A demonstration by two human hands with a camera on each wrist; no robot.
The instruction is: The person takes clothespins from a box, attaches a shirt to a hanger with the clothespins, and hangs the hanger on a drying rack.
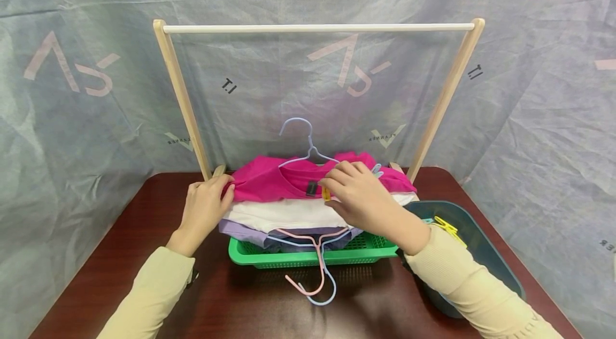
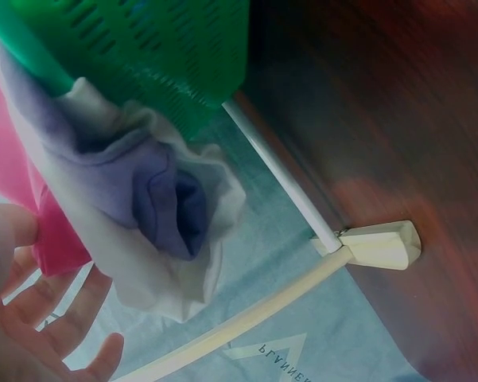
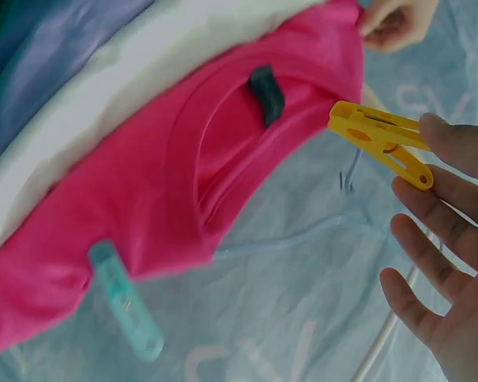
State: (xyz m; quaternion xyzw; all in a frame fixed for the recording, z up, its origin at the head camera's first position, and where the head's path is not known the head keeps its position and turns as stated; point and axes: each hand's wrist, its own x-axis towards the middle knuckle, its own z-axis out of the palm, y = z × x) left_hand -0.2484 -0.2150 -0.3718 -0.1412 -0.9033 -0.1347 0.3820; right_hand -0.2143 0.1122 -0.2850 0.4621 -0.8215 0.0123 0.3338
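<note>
A pink shirt [image 1: 262,178] with a dark neck label [image 1: 312,188] lies on top of a pile of folded clothes. My left hand [image 1: 204,205] pinches the shirt's left shoulder edge between thumb and finger, the other fingers loose in the left wrist view. Between thumb and fingertips, my right hand [image 1: 361,194] pinches a yellow clothespin [image 3: 378,143], its tip at the shirt's shoulder by the neckline. A blue hanger [image 1: 310,141] runs into the neckline, hook upward. A teal clothespin [image 3: 126,301] sits on the shirt's other shoulder.
Beneath the pile, a green basket [image 1: 289,260] holds white and purple garments; pink and blue hanger hooks [image 1: 321,269] hang over its front. Behind stands a wooden rack with a white bar [image 1: 317,28]. A dark tub [image 1: 486,243] with clothespins [image 1: 448,228] is at right.
</note>
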